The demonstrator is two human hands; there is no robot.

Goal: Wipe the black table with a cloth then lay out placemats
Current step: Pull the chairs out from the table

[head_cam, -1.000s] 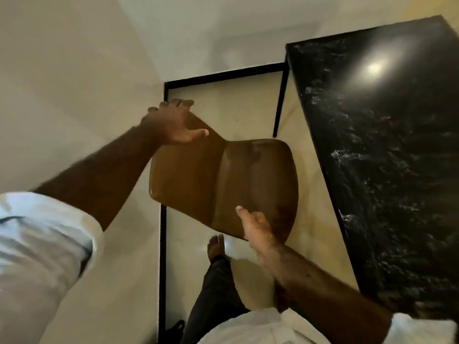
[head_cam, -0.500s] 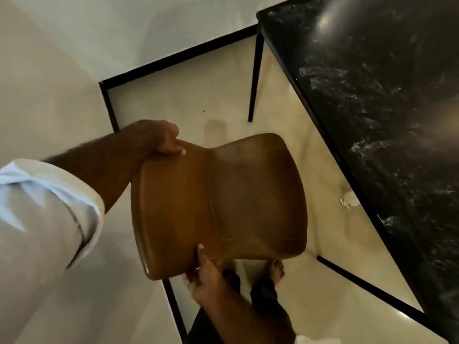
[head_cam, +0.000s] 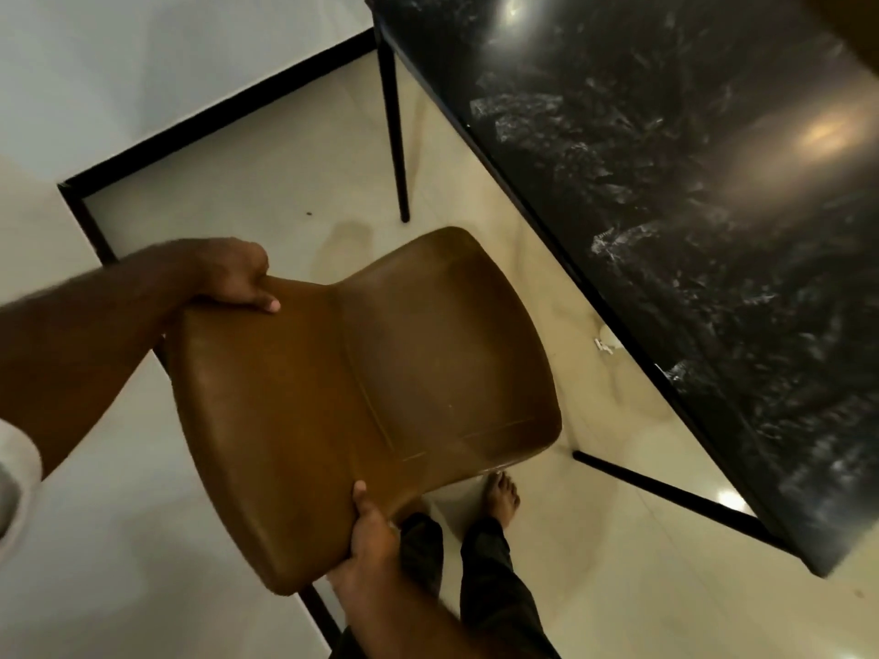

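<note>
A brown leather chair (head_cam: 361, 397) fills the middle of the view, seen from above. My left hand (head_cam: 233, 275) grips the top edge of its backrest. My right hand (head_cam: 368, 539) holds the near edge of the chair from below, thumb on top. The black marble table (head_cam: 689, 230) stretches along the right side, glossy, with light reflections on it. No cloth or placemat is in view.
A thin black table leg (head_cam: 395, 135) stands beyond the chair, and a black floor bar (head_cam: 666, 492) runs under the table. A black floor border strip (head_cam: 214, 111) edges the pale tiled floor. My bare foot (head_cam: 502, 497) stands just below the chair. A small white object (head_cam: 606, 342) lies under the table edge.
Both hands have kept hold of the chair, which has shifted lower and nearer to me. My view has swung, so the table now reaches further across the right side.
</note>
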